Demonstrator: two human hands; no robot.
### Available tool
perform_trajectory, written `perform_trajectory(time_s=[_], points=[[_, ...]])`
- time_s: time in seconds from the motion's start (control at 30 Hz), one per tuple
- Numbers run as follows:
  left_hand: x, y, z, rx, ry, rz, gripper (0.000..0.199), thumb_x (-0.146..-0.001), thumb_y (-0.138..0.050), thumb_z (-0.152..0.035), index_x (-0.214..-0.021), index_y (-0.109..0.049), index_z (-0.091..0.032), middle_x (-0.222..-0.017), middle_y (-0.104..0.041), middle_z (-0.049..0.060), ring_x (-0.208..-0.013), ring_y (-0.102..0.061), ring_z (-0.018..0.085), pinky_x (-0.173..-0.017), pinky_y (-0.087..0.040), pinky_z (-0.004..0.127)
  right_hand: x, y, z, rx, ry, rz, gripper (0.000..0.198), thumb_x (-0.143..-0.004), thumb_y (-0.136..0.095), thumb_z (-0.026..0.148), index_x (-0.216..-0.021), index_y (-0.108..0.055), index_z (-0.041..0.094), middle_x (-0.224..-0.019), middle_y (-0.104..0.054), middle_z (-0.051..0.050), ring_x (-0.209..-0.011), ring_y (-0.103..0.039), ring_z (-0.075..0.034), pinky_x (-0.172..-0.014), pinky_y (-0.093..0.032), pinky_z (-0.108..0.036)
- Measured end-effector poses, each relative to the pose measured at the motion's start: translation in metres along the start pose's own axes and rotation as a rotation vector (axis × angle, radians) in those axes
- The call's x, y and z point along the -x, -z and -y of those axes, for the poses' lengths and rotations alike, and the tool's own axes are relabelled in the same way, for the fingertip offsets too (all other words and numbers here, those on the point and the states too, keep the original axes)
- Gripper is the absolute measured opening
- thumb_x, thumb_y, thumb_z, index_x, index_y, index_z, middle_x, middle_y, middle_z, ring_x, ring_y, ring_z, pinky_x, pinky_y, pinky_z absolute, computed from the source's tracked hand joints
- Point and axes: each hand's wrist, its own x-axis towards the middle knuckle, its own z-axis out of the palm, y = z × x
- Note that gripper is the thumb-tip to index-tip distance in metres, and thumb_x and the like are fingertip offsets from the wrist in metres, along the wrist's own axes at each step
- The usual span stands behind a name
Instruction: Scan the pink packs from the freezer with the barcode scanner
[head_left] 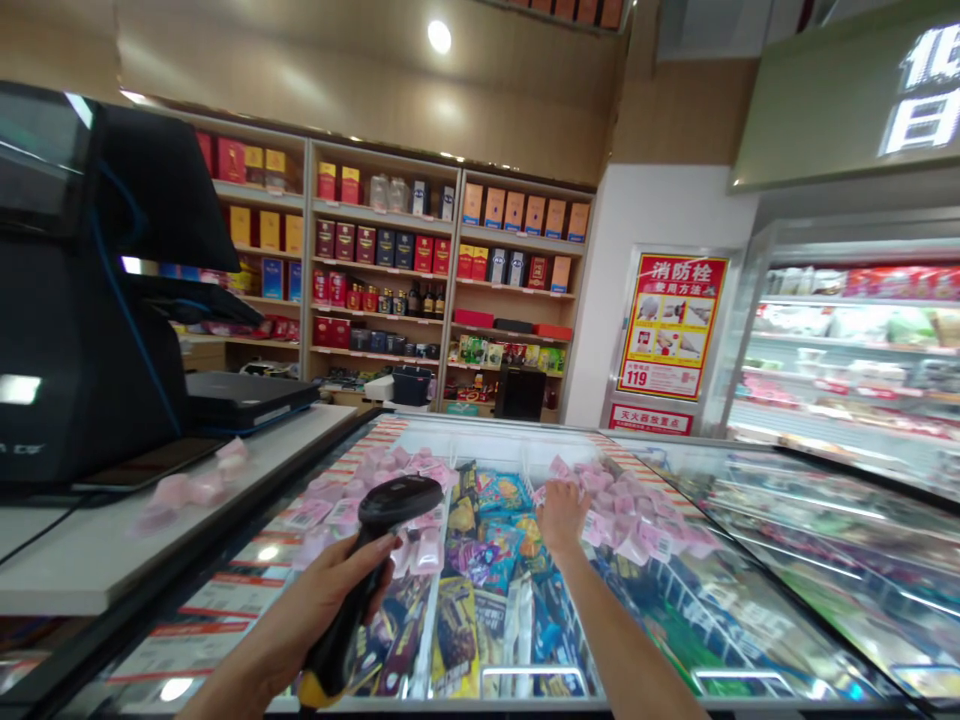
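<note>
My left hand (349,580) is closed around the handle of a black barcode scanner (394,500) with a yellow base end, held up over the glass freezer lid. Under and behind the scanner lies a spread of small pink clear-wrapped packs (322,500) with barcode labels. My right hand (562,515) reaches forward to the left edge of a second heap of pink packs (630,510). Its fingers are bent and somewhat apart, against or just before the nearest packs; no pack shows clearly in them. Their tips are partly hidden.
Below the glass lie colourful ice-cream packets (480,560) in wire baskets. At left, a black checkout terminal (82,300) stands on a white counter (82,570) with a few blurred pink packs (187,490). Shelves of boxes (379,245) rise behind; a lit display fridge (855,350) stands at right.
</note>
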Motion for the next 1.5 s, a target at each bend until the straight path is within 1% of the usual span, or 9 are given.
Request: perform_trajectory(time_s=[0.13,0.4,0.57,0.73,0.93,1.1,1.3,1.4,1.5], points=[[0.002,0.005,0.001,-0.019,-0.003,-0.006,0.031,-0.068,-0.052,-0.047,-0.066,-0.052,-0.016,-0.052,-0.052,-0.004,-0.044,-0.042,0.007,-0.047,-0.032,0.020,0.007,0.015,0.020,-0.129,0.051,-0.037,0.036,-0.065,-0.049,0.019,-0.100,-0.053,0.018,-0.117,-0.045,-0.010,-0.109,-0.034,-0.027,-0.091,-0.013,-0.043],[0.005,0.005,0.000,-0.083,-0.021,0.018,0.035,-0.068,-0.049,-0.049,-0.058,-0.053,-0.016,-0.050,-0.051,-0.002,-0.046,-0.042,0.009,-0.049,-0.032,0.022,0.042,0.039,0.107,-0.568,0.392,0.211,0.028,-0.067,-0.052,0.038,-0.091,-0.057,0.025,-0.091,-0.061,-0.001,-0.089,-0.051,-0.018,-0.083,-0.028,-0.032],[0.006,0.007,0.003,-0.092,-0.016,0.033,0.035,-0.070,-0.048,-0.048,-0.059,-0.053,-0.015,-0.050,-0.051,-0.003,-0.047,-0.041,0.009,-0.049,-0.032,0.021,0.053,0.038,0.129,-0.594,0.362,0.325,0.030,-0.064,-0.057,0.038,-0.090,-0.057,0.023,-0.085,-0.062,-0.001,-0.082,-0.054,-0.018,-0.076,-0.033,-0.032],[0.006,0.007,0.004,-0.062,-0.012,0.036,0.033,-0.069,-0.049,-0.048,-0.061,-0.052,-0.016,-0.052,-0.052,-0.002,-0.045,-0.041,0.008,-0.047,-0.032,0.021,0.047,0.039,0.108,-0.908,0.137,0.381,0.020,-0.059,-0.054,0.023,-0.079,-0.056,0.021,-0.068,-0.059,0.002,-0.061,-0.052,-0.012,-0.060,-0.037,-0.024],[0.003,-0.007,0.002,0.038,0.031,0.061,0.029,-0.066,-0.054,-0.045,-0.065,-0.051,-0.017,-0.053,-0.052,-0.004,-0.045,-0.044,0.007,-0.046,-0.034,0.020,0.016,0.036,0.072,-1.806,-0.607,0.518,0.020,-0.059,-0.046,0.032,-0.073,-0.051,0.019,-0.053,-0.055,0.003,-0.047,-0.049,-0.010,-0.049,-0.038,-0.022],[0.000,-0.020,0.001,0.045,0.023,0.073,0.029,-0.065,-0.056,-0.045,-0.062,-0.051,-0.017,-0.050,-0.050,-0.005,-0.043,-0.043,0.007,-0.043,-0.033,0.019,0.001,0.026,0.064,-2.025,-0.808,0.502,0.014,-0.058,-0.051,0.029,-0.064,-0.052,0.016,-0.049,-0.055,0.002,-0.045,-0.048,-0.008,-0.049,-0.038,-0.021],[-0.001,-0.024,0.002,0.038,0.029,0.090,0.031,-0.063,-0.056,-0.047,-0.060,-0.051,-0.016,-0.048,-0.049,-0.005,-0.042,-0.043,0.007,-0.044,-0.033,0.020,0.000,0.010,0.061,-1.966,-0.794,0.467,0.016,-0.063,-0.046,0.031,-0.067,-0.051,0.016,-0.052,-0.055,0.002,-0.048,-0.049,-0.009,-0.050,-0.038,-0.022],[-0.003,-0.021,0.001,0.042,0.020,0.087,0.031,-0.065,-0.055,-0.046,-0.061,-0.051,-0.016,-0.049,-0.049,-0.005,-0.043,-0.043,0.008,-0.045,-0.033,0.020,-0.002,0.007,0.055,-1.547,-0.634,0.298,0.022,-0.065,-0.042,0.031,-0.078,-0.052,0.016,-0.060,-0.057,-0.001,-0.057,-0.052,-0.013,-0.055,-0.039,-0.025],[-0.004,-0.016,-0.001,0.072,0.039,0.055,0.028,-0.064,-0.056,-0.045,-0.064,-0.050,-0.017,-0.052,-0.051,-0.005,-0.044,-0.044,0.008,-0.045,-0.034,0.020,-0.001,0.008,0.043,-0.919,-0.272,0.072,0.026,-0.066,-0.045,0.025,-0.089,-0.054,0.016,-0.080,-0.060,-0.006,-0.077,-0.053,-0.018,-0.069,-0.037,-0.029]])
